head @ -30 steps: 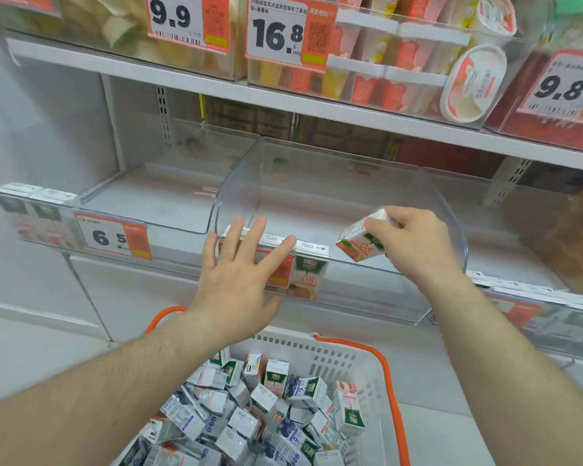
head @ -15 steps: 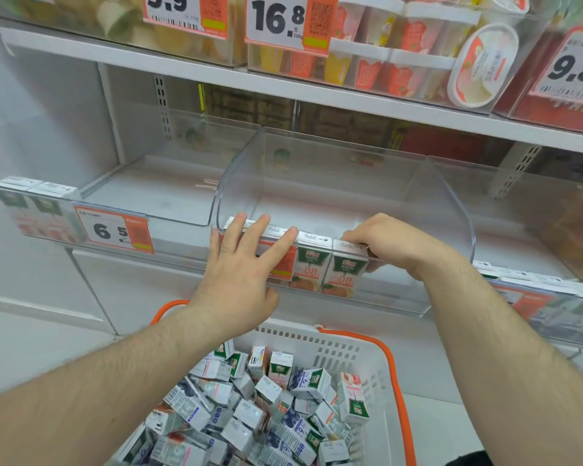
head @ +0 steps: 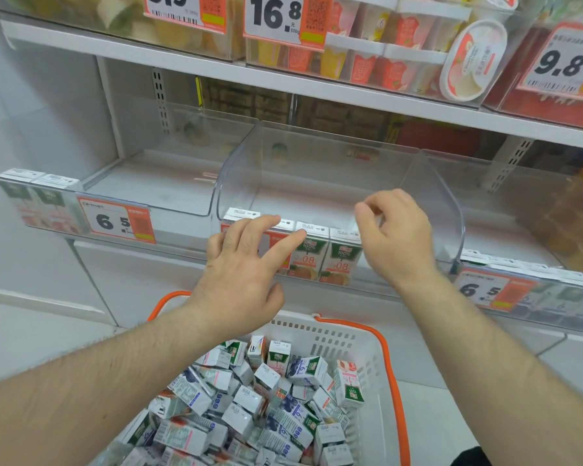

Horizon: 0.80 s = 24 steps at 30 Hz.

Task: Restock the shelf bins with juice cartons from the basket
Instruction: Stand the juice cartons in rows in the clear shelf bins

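Starting nearest, the basket sits below the arms, heaped with small juice cartons lying at all angles; its lower part is cut off by the frame edge. Above it, the left hand is spread, straight fingers resting on the tops of the cartons at the front of the clear shelf bin. The right hand hangs just over the row, fingers loosely curled, holding nothing. Judged step: closing up the front row. Recommended: keep the left fingers bracing the standing cartons while the next is seated upright, label forward, tight to its neighbour. The cartons under the left hand are hidden; the bin's depth behind the row appears bare, though glare obscures it
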Each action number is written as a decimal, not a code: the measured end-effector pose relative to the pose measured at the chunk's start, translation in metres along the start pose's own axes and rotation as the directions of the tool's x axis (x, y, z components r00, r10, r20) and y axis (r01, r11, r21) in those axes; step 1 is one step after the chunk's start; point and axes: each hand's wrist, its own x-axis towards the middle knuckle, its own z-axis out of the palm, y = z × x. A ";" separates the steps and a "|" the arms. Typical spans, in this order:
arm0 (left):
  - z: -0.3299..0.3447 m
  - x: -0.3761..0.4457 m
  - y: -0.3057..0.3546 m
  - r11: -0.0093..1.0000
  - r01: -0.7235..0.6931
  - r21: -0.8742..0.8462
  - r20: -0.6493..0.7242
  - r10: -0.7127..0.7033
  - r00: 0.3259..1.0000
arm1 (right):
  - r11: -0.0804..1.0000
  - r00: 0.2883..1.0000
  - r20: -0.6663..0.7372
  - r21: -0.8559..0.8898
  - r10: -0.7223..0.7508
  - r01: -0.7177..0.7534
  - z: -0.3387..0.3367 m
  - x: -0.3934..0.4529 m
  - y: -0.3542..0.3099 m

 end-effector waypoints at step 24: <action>0.174 -0.155 0.030 0.864 0.442 0.242 0.784 -0.443 0.436 | -0.126 -0.166 0.433 -0.120 0.886 -0.985 0.148 -0.238 0.086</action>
